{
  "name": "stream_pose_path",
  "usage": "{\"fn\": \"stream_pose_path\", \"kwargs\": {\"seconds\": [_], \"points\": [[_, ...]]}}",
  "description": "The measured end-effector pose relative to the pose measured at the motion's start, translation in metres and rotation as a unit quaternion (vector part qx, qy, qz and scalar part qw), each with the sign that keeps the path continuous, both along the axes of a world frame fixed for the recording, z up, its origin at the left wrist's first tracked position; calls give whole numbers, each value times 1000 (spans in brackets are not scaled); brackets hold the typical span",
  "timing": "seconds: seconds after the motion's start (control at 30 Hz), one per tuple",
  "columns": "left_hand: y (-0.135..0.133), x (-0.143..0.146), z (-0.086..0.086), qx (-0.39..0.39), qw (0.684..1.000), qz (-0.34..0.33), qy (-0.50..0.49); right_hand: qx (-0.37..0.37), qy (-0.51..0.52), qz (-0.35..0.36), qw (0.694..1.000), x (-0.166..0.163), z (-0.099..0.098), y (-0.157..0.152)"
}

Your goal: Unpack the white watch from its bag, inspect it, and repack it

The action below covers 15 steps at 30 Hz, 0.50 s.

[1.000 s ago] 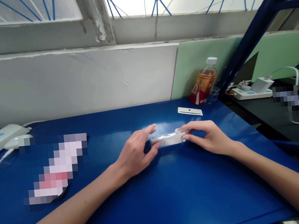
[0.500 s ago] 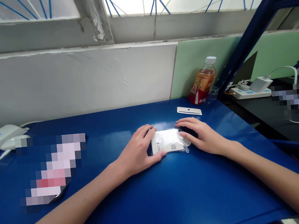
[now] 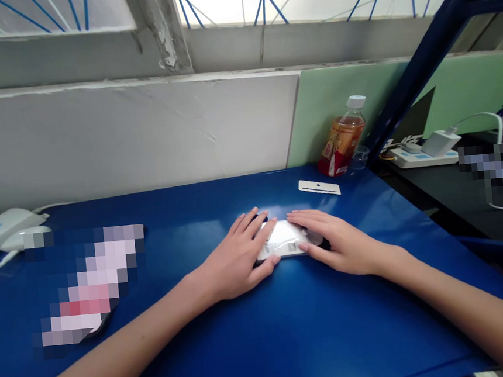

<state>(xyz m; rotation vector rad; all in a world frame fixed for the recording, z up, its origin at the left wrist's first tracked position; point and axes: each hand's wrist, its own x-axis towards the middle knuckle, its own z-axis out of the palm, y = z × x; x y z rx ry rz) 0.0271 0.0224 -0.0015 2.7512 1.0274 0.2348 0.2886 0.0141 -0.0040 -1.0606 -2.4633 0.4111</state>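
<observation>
Since a second ago, when its label side was tipped up steeply, the white packet [image 3: 286, 237] has come down to lie nearly flat between my hands, on or just above the blue surface [image 3: 291, 337]. My left hand [image 3: 238, 255] now spreads over its left end, fingers apart and reaching to the far edge, thumb at the near edge. My right hand [image 3: 339, 239] has moved in over the right end, fingers close together along the far side, thumb apart from them on the near part. Both touch the clear wrap; whether they pinch it or only rest there, I cannot tell.

Beyond my right hand lies a white card [image 3: 319, 188], and behind it stands a capped bottle [image 3: 342, 142] of amber drink. Left of my arm lies a phone [image 3: 94, 278], mostly blurred out, near a white power strip [image 3: 8, 227].
</observation>
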Motion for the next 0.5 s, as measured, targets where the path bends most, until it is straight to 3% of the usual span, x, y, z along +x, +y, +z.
{"fn": "stream_pose_path", "kwargs": {"seconds": [0.13,0.5], "points": [[-1,2,2,-7,1000,-1,0,4,32,-36,999,-10,-3,-1],[2,1,-2,-16,1000,-1,23,26,5,-13,1000,-3,2,0]]}}
